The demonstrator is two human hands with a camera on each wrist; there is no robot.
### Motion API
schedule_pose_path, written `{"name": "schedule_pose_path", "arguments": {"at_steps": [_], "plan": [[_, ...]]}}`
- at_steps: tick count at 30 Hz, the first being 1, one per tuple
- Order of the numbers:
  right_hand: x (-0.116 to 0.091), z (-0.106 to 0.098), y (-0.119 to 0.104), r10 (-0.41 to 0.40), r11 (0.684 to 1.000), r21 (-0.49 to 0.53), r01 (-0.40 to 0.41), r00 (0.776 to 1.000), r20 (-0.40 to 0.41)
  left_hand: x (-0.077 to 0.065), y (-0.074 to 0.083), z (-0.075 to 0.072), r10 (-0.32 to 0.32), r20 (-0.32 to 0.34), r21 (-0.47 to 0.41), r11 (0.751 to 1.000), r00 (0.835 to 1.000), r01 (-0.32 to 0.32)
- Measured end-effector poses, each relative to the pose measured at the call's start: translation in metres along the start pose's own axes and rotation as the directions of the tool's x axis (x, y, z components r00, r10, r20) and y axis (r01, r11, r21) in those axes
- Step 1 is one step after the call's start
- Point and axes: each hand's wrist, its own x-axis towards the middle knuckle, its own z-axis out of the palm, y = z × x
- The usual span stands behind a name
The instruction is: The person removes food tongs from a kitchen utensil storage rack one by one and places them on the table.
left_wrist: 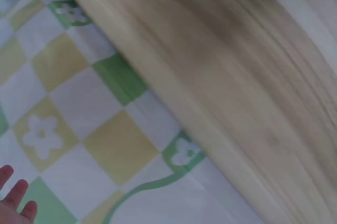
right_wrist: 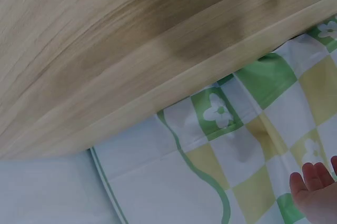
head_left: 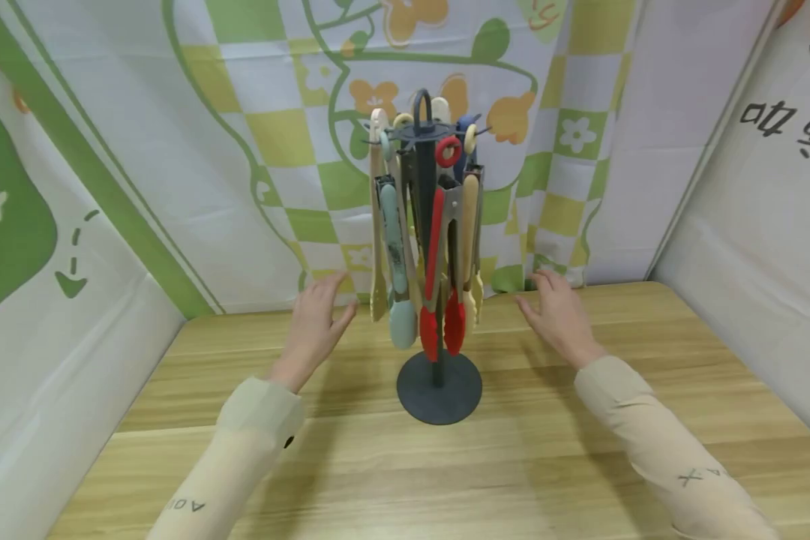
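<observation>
A black rotating-style utensil stand with a round base stands upright on the table, in the middle of the head view. From its top hooks hang several kitchen tongs, among them red-tipped tongs at the front and light blue tongs to their left. Cream-tipped tongs hang partly hidden behind them. To the left of the stand is my left hand, fingers extended, holding nothing. My right hand is to the right of it, also with nothing in its grasp. Only some fingertips of each hand show in the wrist views.
The wooden table reaches a back edge against a checked curtain with green and yellow squares. Fabric side walls rise at left and right.
</observation>
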Motion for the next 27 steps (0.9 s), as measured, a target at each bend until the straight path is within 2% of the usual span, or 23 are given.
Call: {"name": "schedule_pose_path", "arguments": {"at_steps": [6,10,17,27], "plan": [[-0.001,-0.002,-0.005,-0.048,0.998,0.024,0.050,0.996,-0.069,0.006,0.014,-0.017,0.033,-0.089,-0.067,0.997,0.996,-0.039],[-0.002,-0.007,-0.011,-0.077,0.996,0.042,0.083,0.990,-0.119,0.011,0.023,-0.029,0.097,-0.165,-0.094,0.989,0.981,-0.114],[-0.004,-0.019,-0.029,-0.068,0.990,0.111,0.084,0.987,-0.143,0.016,0.038,-0.048,0.229,-0.271,-0.076,0.963,0.935,-0.258],[-0.009,-0.037,-0.053,-0.060,0.973,0.209,0.097,0.982,-0.176,0.024,0.063,-0.066,0.336,-0.390,-0.077,0.916,0.857,-0.394]]}}
